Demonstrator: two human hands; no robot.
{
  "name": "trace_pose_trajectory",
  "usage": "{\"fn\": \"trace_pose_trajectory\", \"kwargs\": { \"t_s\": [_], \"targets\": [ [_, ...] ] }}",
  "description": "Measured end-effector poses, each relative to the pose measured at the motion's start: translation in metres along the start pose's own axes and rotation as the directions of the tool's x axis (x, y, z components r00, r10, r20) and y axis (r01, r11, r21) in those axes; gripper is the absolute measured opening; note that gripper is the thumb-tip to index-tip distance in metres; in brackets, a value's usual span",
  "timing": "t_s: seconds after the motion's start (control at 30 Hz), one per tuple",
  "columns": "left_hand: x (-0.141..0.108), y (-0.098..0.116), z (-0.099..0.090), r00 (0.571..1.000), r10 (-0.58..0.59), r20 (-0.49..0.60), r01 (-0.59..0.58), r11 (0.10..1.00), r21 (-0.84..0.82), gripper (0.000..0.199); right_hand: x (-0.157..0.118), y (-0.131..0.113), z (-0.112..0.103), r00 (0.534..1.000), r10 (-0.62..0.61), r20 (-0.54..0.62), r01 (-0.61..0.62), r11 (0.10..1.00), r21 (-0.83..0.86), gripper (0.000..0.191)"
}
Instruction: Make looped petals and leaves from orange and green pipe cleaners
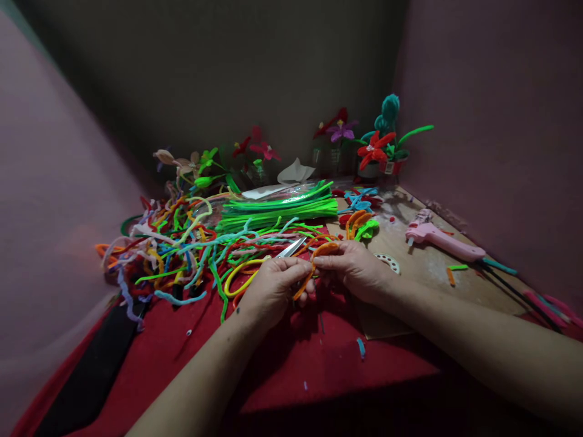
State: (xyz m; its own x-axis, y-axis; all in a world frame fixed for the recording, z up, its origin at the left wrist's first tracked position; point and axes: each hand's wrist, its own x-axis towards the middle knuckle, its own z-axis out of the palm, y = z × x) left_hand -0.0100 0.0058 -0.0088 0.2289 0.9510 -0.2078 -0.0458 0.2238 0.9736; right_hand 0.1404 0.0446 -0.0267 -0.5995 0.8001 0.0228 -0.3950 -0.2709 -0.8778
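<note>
Between my two hands is a curved orange pipe cleaner. My left hand pinches its lower part, with the fingers curled round it. My right hand grips it higher up between thumb and forefinger. Scissors with yellow handles lie just beyond my left hand, their blades pointing up and to the right. Orange loops and a bright green curled piece rest behind my right hand. A white curved piece with holes sits beside my right wrist.
A tangle of coloured pipe cleaners covers the left. A green bundle lies at the middle back, before pipe-cleaner flowers in pots. On the board at right is a pink glue gun. Red cloth spreads in front.
</note>
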Motion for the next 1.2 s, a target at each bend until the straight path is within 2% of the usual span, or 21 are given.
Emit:
{"fn": "trace_pose_trajectory", "kwargs": {
  "t_s": [0.13,0.2,0.23,0.27,0.3,0.33,0.4,0.47,0.53,0.6,0.63,0.67,0.7,0.77,0.83,0.87,0.9,0.93,1.0,1.1,1.2],
  "targets": [
    [-0.002,0.004,0.004,0.998,0.044,-0.034,-0.037,0.983,0.178,0.022,-0.002,0.000,0.002,0.997,-0.024,-0.075,0.016,0.994,-0.104,0.012],
    [-0.002,0.003,0.007,0.992,0.102,-0.069,-0.071,0.932,0.356,0.022,-0.003,0.000,0.003,0.991,-0.036,-0.125,0.012,0.983,-0.186,0.014],
    [-0.002,0.001,0.008,0.983,0.160,-0.093,-0.098,0.876,0.473,0.021,-0.004,0.001,0.003,0.987,-0.045,-0.154,0.011,0.976,-0.220,0.015],
    [-0.002,-0.002,0.009,0.962,0.248,-0.116,-0.130,0.786,0.604,0.020,-0.005,0.002,0.004,0.981,-0.055,-0.185,0.009,0.970,-0.244,0.016],
    [-0.002,-0.005,0.010,0.926,0.360,-0.117,-0.161,0.654,0.739,0.020,-0.005,0.003,0.005,0.974,-0.060,-0.217,0.001,0.965,-0.262,0.015],
    [-0.002,-0.008,0.011,0.873,0.480,-0.084,-0.180,0.478,0.860,0.019,-0.006,0.004,0.007,0.965,-0.063,-0.255,-0.010,0.962,-0.273,0.015],
    [-0.001,-0.013,0.013,0.762,0.642,0.081,-0.165,0.073,0.984,0.021,-0.006,0.005,0.011,0.939,-0.055,-0.340,-0.039,0.964,-0.264,0.016],
    [-0.001,-0.015,0.016,0.677,0.692,0.250,-0.103,-0.247,0.964,0.022,-0.006,0.006,0.016,0.914,-0.017,-0.406,-0.070,0.978,-0.198,0.023],
    [-0.001,-0.015,0.019,0.620,0.699,0.358,-0.050,-0.420,0.906,0.022,-0.005,0.006,0.021,0.901,0.040,-0.432,-0.084,0.993,-0.084,0.028],
    [-0.001,-0.013,0.020,0.601,0.693,0.397,-0.047,-0.466,0.884,0.021,-0.004,0.005,0.023,0.900,0.088,-0.426,-0.085,0.996,0.025,0.029],
    [-0.001,-0.012,0.020,0.612,0.693,0.382,-0.067,-0.436,0.897,0.022,-0.004,0.005,0.023,0.901,0.097,-0.423,-0.080,0.995,0.058,0.028],
    [-0.001,-0.010,0.020,0.635,0.696,0.335,-0.097,-0.358,0.929,0.022,-0.003,0.005,0.021,0.901,0.096,-0.422,-0.073,0.995,0.070,0.028],
    [-0.001,-0.008,0.019,0.674,0.695,0.252,-0.134,-0.221,0.966,0.021,-0.003,0.004,0.019,0.904,0.084,-0.420,-0.063,0.996,0.062,0.027],
    [-0.001,-0.002,0.016,0.794,0.606,0.047,-0.212,0.203,0.956,0.019,-0.002,0.004,0.013,0.915,0.041,-0.400,-0.042,0.999,0.006,0.026],
    [-0.001,0.005,0.012,0.918,0.387,-0.087,-0.204,0.649,0.733,0.020,-0.002,0.003,0.008,0.932,0.000,-0.362,-0.025,0.998,-0.064,0.025],
    [-0.001,0.008,0.010,0.957,0.270,-0.107,-0.158,0.793,0.588,0.022,-0.003,0.002,0.006,0.940,-0.014,-0.341,-0.019,0.995,-0.095,0.024],
    [-0.001,0.010,0.007,0.977,0.179,-0.118,-0.106,0.882,0.460,0.023,-0.003,0.001,0.005,0.947,-0.026,-0.321,-0.014,0.993,-0.120,0.022],
    [-0.001,0.011,0.005,0.988,0.108,-0.111,-0.061,0.932,0.358,0.025,-0.004,0.000,0.004,0.952,-0.036,-0.305,-0.007,0.990,-0.139,0.020],
    [0.000,0.011,0.001,0.996,0.037,-0.086,-0.016,0.972,0.233,0.024,-0.004,-0.001,0.004,0.960,-0.049,-0.275,0.003,0.986,-0.165,0.017],
    [-0.001,0.009,-0.001,0.999,0.028,-0.033,-0.022,0.986,0.168,0.022,-0.005,-0.002,0.004,0.969,-0.068,-0.238,0.021,0.981,-0.195,0.014],
    [-0.002,0.009,0.002,0.998,0.038,-0.051,-0.029,0.984,0.178,0.020,-0.005,-0.001,0.005,0.978,-0.083,-0.191,0.043,0.978,-0.206,0.013]
  ]
}}
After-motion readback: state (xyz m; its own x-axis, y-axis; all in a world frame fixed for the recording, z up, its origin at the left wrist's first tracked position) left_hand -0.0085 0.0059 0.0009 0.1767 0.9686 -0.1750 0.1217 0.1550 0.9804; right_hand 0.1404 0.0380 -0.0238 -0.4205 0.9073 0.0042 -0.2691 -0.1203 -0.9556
